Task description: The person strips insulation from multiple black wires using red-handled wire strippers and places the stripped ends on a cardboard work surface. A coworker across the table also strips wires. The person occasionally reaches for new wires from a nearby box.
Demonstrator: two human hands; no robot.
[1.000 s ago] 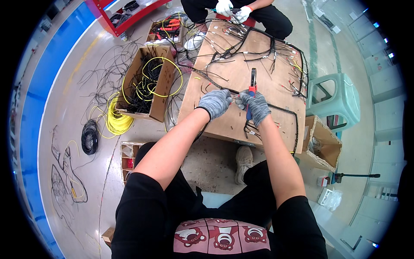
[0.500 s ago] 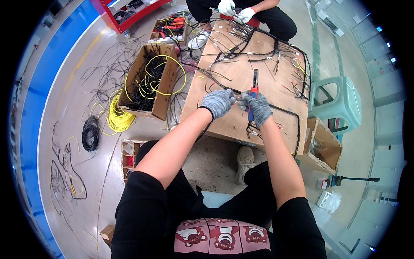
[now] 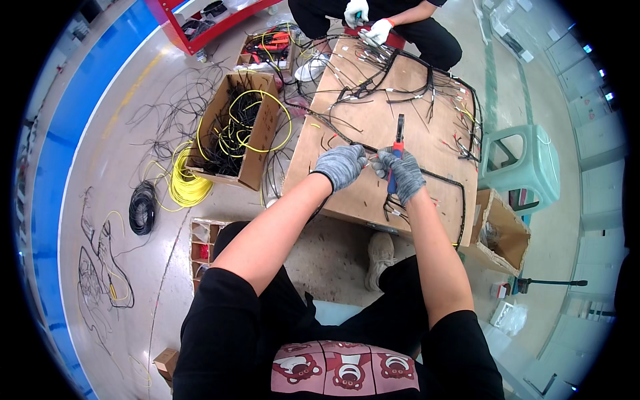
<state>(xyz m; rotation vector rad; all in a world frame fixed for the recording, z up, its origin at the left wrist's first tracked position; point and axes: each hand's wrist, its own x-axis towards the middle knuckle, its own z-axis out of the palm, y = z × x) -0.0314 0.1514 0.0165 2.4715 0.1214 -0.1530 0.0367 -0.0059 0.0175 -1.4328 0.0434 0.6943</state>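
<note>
My left hand (image 3: pixel 341 165), in a grey knitted glove, is closed in a pinch on a thin wire whose small reddish tip shows between the two hands. A dark length of wire hangs below that wrist. Close beside it, my right hand (image 3: pixel 403 176), gloved the same way, is wrapped round crimping pliers (image 3: pixel 398 148) with red and blue handles, their dark head pointing away from me. Both hands hover over the near part of a black-taped wire harness (image 3: pixel 445 179), which lies on a brown board (image 3: pixel 400 120). The pliers' jaws look apart from the wire.
Across the board sits a person with white-gloved hands (image 3: pixel 375 31). At left stand a cardboard box (image 3: pixel 261 150) of black wires, a yellow wire coil (image 3: pixel 183 181), a black coil (image 3: pixel 141 208) and a tool box (image 3: pixel 268 48). A green stool (image 3: pixel 537 160) and an open carton (image 3: pixel 510 233) stand at right.
The whole view has shifted slightly, with the board sitting a little lower. My hands keep nearly the same pose. The other person's white-gloved hands have moved apart.
</note>
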